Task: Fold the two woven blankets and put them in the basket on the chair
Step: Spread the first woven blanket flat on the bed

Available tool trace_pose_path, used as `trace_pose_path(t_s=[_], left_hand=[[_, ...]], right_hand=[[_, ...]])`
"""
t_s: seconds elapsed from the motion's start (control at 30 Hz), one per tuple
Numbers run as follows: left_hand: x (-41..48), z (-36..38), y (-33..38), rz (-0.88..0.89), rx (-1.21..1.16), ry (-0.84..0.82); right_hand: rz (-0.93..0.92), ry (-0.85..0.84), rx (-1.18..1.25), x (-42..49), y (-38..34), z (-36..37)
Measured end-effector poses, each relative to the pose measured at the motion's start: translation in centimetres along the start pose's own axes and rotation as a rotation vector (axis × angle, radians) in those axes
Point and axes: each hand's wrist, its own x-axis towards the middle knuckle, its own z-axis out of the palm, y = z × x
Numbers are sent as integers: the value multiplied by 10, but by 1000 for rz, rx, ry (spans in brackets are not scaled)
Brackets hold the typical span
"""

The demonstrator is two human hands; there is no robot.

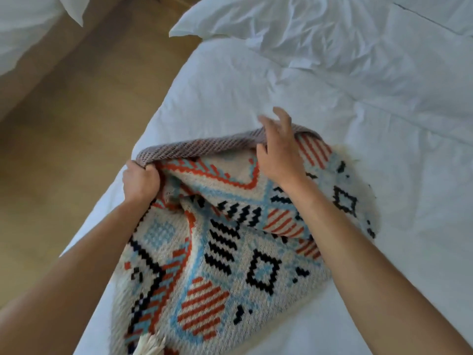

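A woven blanket (pixel 230 265) with red, blue and black patterns and a cream fringe lies partly folded on the white bed. Its far edge is turned over and shows a plain grey-mauve back (pixel 199 147). My left hand (pixel 140 180) is closed around the left end of that turned edge. At the right end, my right hand (pixel 279 149) pinches the fold between thumb and palm while its fingers are spread and raised. No second blanket, basket or chair is in view.
The white bed (pixel 332 93) is covered in a wrinkled duvet, with a pillow (pixel 256 19) at its far end. To the left is a wooden floor (pixel 76 111), and the corner of another white bed (pixel 30 26) shows at the top left.
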Motion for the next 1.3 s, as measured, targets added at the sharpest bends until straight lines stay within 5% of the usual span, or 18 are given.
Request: trace_pose_path(t_s=[0.2,0.33,0.53,0.7,1.13,1.3], left_hand=[[-19,11,-38,294,187,-92],[-44,17,-68,522,377,24],[-90,42,-115,435,868,-326],[-78,54,-102,437,675,-346],[-132,115,19,954,715,-302],[-171,134,-5,1007,724,-427]], right_hand=[[321,-410,-429,-44,60,38],[421,-421,-524,-63,98,45],[328,-415,-406,-75,113,47],[358,-286,-406,-109,120,30],[860,-216,-502,-252,172,-67],[1100,-411,-511,-286,197,-94]])
